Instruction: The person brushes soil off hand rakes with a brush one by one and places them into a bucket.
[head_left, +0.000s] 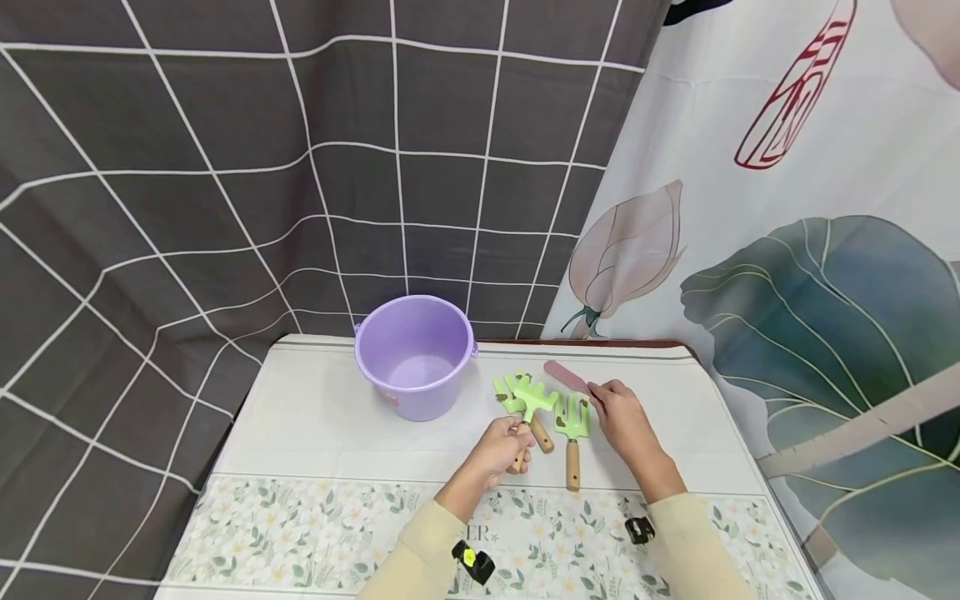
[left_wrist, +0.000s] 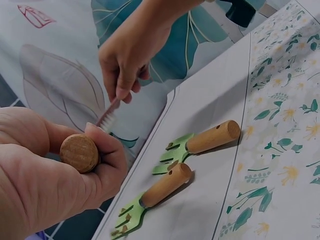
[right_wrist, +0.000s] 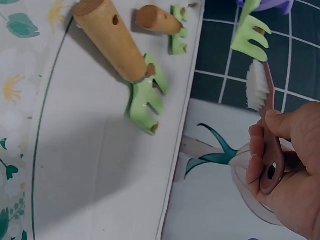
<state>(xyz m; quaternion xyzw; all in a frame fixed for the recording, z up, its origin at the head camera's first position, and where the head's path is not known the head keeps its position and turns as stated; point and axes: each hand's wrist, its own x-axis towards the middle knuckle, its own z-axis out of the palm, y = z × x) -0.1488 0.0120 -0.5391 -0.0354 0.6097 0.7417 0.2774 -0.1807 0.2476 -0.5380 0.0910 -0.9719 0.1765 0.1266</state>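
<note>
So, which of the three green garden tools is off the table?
The green tool gripped in the left hand. The other two lie on the table: in the head view, the rightmost fork and the partly hidden fork.

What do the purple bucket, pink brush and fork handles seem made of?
Purple bucket: likely plastic, smooth, with soft highlights. Pink brush: probably plastic, its handle showing slight sheen; bristles uncertain. Fork handles: apparently wood, tan and smooth-sided, ends grainy.
</note>
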